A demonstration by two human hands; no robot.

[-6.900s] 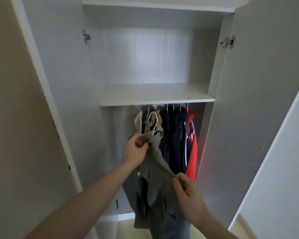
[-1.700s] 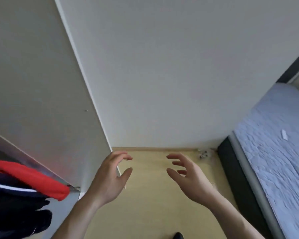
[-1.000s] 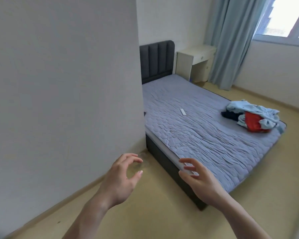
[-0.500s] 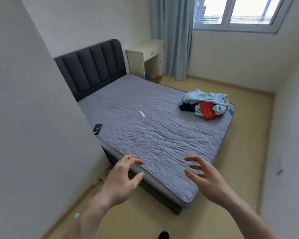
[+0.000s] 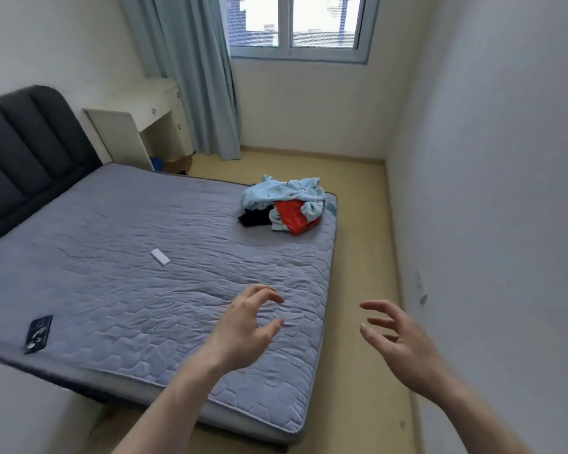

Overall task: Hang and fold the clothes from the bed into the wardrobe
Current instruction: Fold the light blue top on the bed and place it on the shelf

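A pile of clothes (image 5: 284, 204), light blue, red and black, lies near the far right corner of the bed (image 5: 118, 290). My left hand (image 5: 243, 329) hovers over the near part of the mattress with fingers spread and curled, holding nothing. My right hand (image 5: 397, 342) is out over the floor strip beside the bed, fingers apart and empty. Both hands are well short of the pile. The wardrobe is out of view.
A small white object (image 5: 160, 257) and a dark phone (image 5: 38, 333) lie on the mattress. A dark padded headboard (image 5: 23, 152) stands at left, a cream desk (image 5: 138, 116) and blue-grey curtain (image 5: 194, 77) beyond. A white wall (image 5: 505, 191) bounds the narrow floor strip (image 5: 361, 224) on the right.
I have let go of the grey shirt at the wardrobe and turned to face the bed. Over the last second the view swung right and the bed came closer; both hands stay empty.
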